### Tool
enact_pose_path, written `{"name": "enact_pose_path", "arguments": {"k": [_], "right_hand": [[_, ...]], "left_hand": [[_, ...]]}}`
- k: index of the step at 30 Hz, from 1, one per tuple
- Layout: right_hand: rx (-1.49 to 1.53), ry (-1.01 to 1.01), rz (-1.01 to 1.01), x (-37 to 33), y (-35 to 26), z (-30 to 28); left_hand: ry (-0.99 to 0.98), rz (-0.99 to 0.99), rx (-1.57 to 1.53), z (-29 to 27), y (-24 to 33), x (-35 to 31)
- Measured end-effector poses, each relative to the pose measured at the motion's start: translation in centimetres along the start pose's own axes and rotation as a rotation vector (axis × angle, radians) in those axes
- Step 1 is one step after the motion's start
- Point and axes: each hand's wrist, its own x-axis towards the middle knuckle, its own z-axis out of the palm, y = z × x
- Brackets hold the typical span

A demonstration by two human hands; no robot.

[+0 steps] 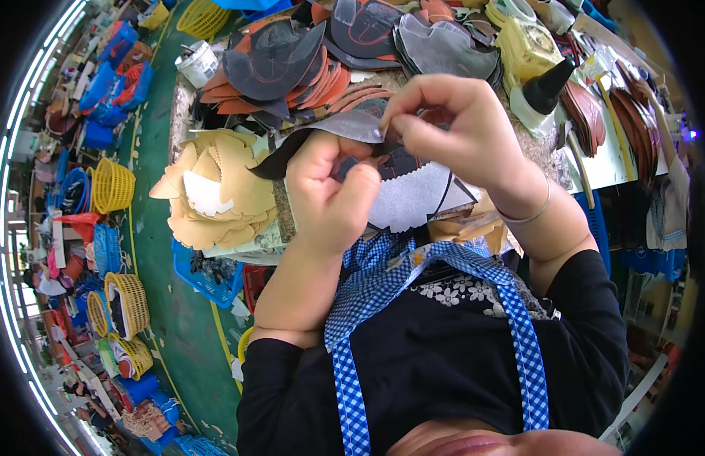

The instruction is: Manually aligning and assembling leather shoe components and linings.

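Note:
A curved dark leather piece (303, 137) with a grey underside is raised above the worktable. My left hand (329, 190) is closed on its lower edge, the thumb bent over in front. At the right end of the piece, the thumb and forefinger of my right hand (462, 129) are pinched together against its edge; anything small between them is hidden. Below my hands lies a pale grey piece with a zigzag-cut edge (409, 201), joined to darker parts. Behind them rests a stack of dark pieces with orange undersides (272, 64).
Tan cut pieces (242, 182) are heaped at the table's left. Grey shaped pieces (447, 49) lie at the back. A black cone-shaped nozzle (548, 87) stands at right, near a cream container (527, 49). A white tub (198, 64) sits back left; a blue basket (208, 283) is below.

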Motion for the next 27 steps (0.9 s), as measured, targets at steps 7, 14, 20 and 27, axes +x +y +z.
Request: {"name": "enact_pose_path", "arguments": {"k": [7,14,20,27], "right_hand": [[-0.112,0.159,-0.059,0.1,1.3,0.4],[-0.114,0.141,-0.248,0.8,3.0,-0.3],[-0.175,0.187,-0.342,0.1,2.5,0.6],[0.212,0.412,0.086,-0.5,4.2,2.1]], "left_hand": [[0.008,0.053,0.155,0.7,-2.0,1.0],[-0.038,0.208,0.498,0.1,-2.1,1.3],[0.013,0.131,0.403,-0.2,-3.3,2.0],[0.098,0.252,0.503,-1.2,-4.1,2.7]]}}
